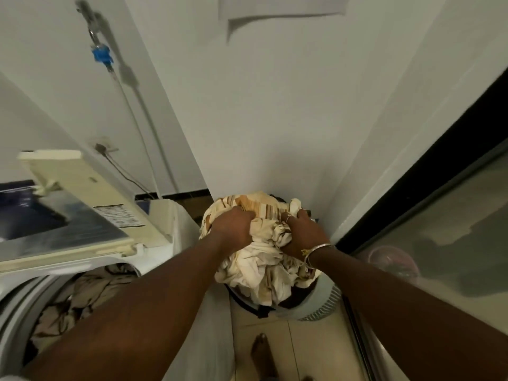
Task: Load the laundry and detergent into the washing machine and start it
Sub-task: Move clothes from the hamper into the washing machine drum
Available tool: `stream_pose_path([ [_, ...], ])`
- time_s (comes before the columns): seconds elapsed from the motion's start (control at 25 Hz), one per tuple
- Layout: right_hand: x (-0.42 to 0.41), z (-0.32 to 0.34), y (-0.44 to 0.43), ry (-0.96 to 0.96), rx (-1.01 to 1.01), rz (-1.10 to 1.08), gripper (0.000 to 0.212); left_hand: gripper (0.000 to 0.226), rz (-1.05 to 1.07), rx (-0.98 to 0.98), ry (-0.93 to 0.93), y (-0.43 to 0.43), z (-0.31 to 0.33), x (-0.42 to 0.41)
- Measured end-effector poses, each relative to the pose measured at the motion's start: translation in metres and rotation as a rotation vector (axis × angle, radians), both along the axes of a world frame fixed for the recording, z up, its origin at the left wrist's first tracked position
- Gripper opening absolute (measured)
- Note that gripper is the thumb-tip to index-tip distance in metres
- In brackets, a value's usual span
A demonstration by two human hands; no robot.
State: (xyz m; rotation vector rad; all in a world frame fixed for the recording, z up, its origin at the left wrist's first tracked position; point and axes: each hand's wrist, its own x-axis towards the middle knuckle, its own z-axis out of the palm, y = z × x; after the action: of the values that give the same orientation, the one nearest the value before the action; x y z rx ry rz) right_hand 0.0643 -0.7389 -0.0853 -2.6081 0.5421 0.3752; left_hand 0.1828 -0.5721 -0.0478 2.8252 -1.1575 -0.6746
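A bundle of cream cloth with brown and orange stripes (261,259) is heaped over a pale laundry basket (321,303) on the floor ahead of me. My left hand (233,226) grips the top left of the bundle, fingers dug into the folds. My right hand (302,232), with a ring and a bangle, grips the bundle's right side. The top-loading washing machine (165,259) stands at my left, its lid (82,210) raised. Beige and brown clothes (85,295) lie inside its drum.
White walls close in ahead and at the left, with a blue tap (101,55) and hoses running down to the machine. A dark-framed glass door (439,215) runs along the right. My bare foot (264,353) stands on pale floor tiles between machine and door.
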Motion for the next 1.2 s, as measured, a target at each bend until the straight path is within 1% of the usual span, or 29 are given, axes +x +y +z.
stream_pose_path([
  [0.12,-0.005,0.045,0.007,-0.072,-0.029,0.015,0.074,0.058,0.035,-0.015,-0.055,0.008,0.041,-0.009],
  [0.28,-0.022,0.092,0.015,-0.127,-0.103,0.061,0.070,0.063,0.079,-0.077,-0.136,0.021,0.080,-0.035],
  [0.4,-0.043,0.124,0.024,-0.202,-0.155,0.073,0.065,0.059,0.092,-0.136,-0.185,0.033,0.108,-0.059],
  [0.72,-0.092,0.228,0.068,-0.367,-0.289,0.153,0.071,0.048,0.112,-0.225,-0.316,0.091,0.213,-0.111],
  [0.8,-0.096,0.254,0.086,-0.417,-0.302,0.166,0.073,0.048,0.109,-0.229,-0.363,0.109,0.240,-0.114],
  [0.96,-0.101,0.303,0.131,-0.495,-0.347,0.189,0.079,0.068,0.125,-0.246,-0.443,0.156,0.286,-0.119],
  [1.2,-0.104,0.341,0.234,-0.585,-0.385,0.196,0.075,0.062,0.126,-0.276,-0.518,0.264,0.322,-0.125],
])
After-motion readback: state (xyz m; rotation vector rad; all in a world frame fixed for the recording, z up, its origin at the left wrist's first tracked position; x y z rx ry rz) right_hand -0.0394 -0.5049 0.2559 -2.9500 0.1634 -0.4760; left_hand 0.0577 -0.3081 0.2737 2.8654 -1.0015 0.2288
